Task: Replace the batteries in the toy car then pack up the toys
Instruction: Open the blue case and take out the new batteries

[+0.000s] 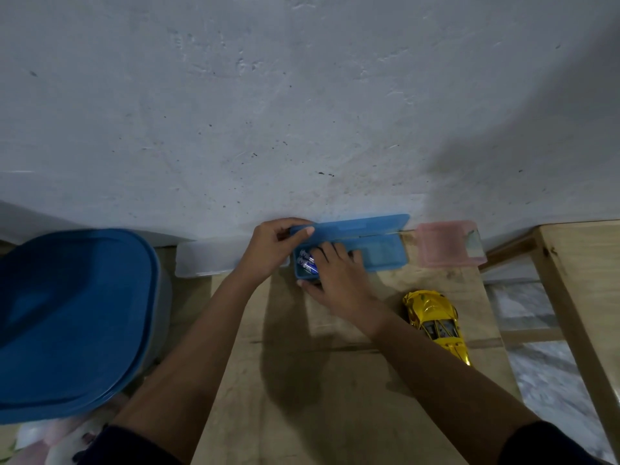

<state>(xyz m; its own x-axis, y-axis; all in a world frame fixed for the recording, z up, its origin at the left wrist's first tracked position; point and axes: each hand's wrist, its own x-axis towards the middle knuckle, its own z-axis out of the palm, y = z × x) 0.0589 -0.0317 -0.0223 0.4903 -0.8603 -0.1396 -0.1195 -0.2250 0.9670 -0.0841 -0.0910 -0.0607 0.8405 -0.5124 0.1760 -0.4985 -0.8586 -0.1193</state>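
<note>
Head cam: blue translucent plastic case (pixel 382 251), a long rectangular pencil-box shape, sits at the far edge of the bare wooden table (pixel 335 397), touching the rough grey concrete wall (pixel 302 95). Long axis runs left-right, parallel to the wall. Hinge on the far side, lid (pixel 355 226) raised and leaning towards the wall.

Left hand (pixel 271 253): thumb and fingertips pinch the lid's left corner.

Right hand (pixel 339 276): fingers spread and reach into the tray, thumb outside against the near-left corner. Can't tell whether the fingers hold anything.

Blue-and-silver cylindrical batteries (pixel 307 261) lie in the tray's left end, angled across its short side, partly under the right fingers.

Glossy yellow metallic toy car (pixel 436 322) is on the table, near side of the case and to its right, apart from it, just beside the right forearm. Long axis is diagonal, far-left to near-right. Can't tell which end is the nose.

Pink translucent square plastic box (pixel 449 243) is just right of the case, against the wall. Clear frosted plastic container (pixel 204 260) is left of the case, behind the left wrist. Large smooth blue rounded tub lid (pixel 73 323) at far left. Second wooden frame (pixel 587 263) at right.
</note>
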